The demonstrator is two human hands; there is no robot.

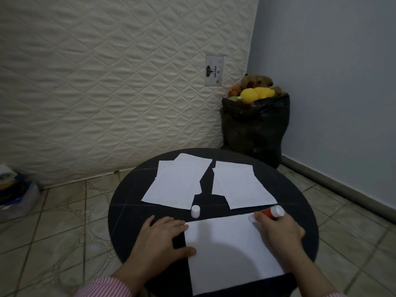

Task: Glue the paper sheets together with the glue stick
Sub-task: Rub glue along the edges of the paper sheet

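Note:
A white paper sheet (227,251) lies on the near part of the round black table (126,211). My left hand (160,239) rests flat at the sheet's left edge, fingers spread, pinning it. My right hand (278,232) grips a red glue stick (271,213) with its white tip pressed on the sheet's far right corner. The stick's white cap (195,211) stands upright just beyond the sheet. Two loose stacks of white sheets lie farther back, a left stack (177,183) and a right stack (237,185).
A quilted mattress (107,82) leans against the wall behind the table. A black bag (255,127) full of soft toys stands in the corner at the back right. A pile of items (15,189) sits on the tiled floor at the left.

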